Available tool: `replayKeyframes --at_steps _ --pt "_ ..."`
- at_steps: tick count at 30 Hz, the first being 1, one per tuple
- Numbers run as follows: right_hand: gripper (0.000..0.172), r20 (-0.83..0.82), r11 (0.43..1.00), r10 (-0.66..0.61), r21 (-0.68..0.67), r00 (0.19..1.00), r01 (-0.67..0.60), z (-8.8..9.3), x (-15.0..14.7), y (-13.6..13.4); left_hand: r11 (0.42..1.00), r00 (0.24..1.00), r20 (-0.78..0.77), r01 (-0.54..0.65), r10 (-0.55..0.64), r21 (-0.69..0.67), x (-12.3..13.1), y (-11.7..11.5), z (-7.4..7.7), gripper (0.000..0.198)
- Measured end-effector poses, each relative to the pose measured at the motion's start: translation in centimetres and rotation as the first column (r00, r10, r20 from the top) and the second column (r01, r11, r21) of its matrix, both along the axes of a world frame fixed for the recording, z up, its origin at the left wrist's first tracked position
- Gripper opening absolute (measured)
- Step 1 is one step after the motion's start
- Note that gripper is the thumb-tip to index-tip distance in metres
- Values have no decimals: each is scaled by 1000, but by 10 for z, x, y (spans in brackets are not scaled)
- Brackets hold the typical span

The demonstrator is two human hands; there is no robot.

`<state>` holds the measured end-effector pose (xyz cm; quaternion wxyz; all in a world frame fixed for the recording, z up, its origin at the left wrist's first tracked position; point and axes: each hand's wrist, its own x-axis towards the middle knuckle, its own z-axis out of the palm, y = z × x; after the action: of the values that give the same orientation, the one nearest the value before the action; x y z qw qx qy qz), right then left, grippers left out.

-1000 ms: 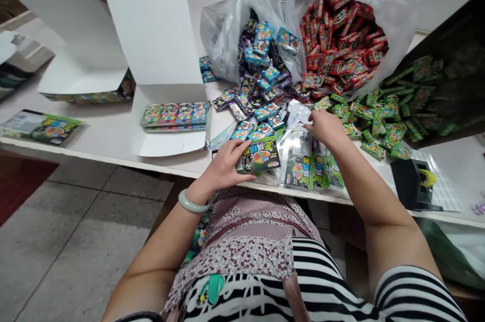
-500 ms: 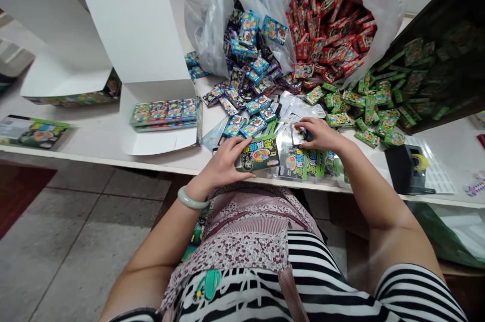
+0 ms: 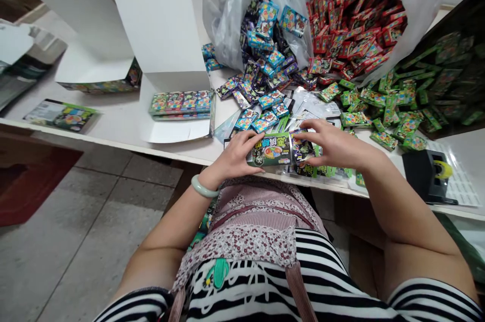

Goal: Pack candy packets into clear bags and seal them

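Observation:
My left hand [image 3: 237, 156] grips a flat black-and-green printed packet [image 3: 273, 151] near the table's front edge, thumb along its lower side and fingers on top. At the packet's right end, my right hand [image 3: 333, 144] pinches a small dark purple-and-black printed box [image 3: 302, 148] between thumb and fingers. The box meets the packet's end; whether it is partly inside, I cannot tell. Under my right hand lie several more green-and-black packets [image 3: 322, 169], partly covered. Small blue boxes [image 3: 265, 122] lie just beyond my left hand.
Plastic bags hold purple and blue boxes [image 3: 267, 18] and red boxes [image 3: 352, 24]. Green boxes [image 3: 390, 104] spill from a dark container at right, behind a tape dispenser [image 3: 426, 173]. An open white carton [image 3: 170, 132] holding rows of small boxes stands left, beside another carton [image 3: 94, 72].
My right hand has brought the small purple box leftward to the end of the packet, which my left hand still holds. The view has shifted, so the table's contents appear further right.

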<state>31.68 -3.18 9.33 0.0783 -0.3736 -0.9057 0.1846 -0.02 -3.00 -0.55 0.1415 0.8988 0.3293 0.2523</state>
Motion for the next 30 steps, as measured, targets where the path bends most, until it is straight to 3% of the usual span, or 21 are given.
replayKeyframes --at_steps 5,10,15,23,30 --pt "56 133 999 -23 47 991 17 5 -8 -1 999 1000 -6 -8 8 -47 0 0 -2 104" --pt "60 -20 987 -69 141 997 71 14 -2 0 996 998 57 -15 20 -91 -2 0 -2 103" --pt "62 -51 959 -154 235 987 161 6 -7 -9 996 996 79 -23 30 -80 -2 0 -2 104" --pt "57 13 994 32 105 999 -33 -8 -6 -15 999 1000 23 5 -6 44 1 -4 -1 102" --pt "70 -199 995 -38 86 979 56 -32 -13 -9 999 998 41 -39 39 3 1 -5 -5 106"
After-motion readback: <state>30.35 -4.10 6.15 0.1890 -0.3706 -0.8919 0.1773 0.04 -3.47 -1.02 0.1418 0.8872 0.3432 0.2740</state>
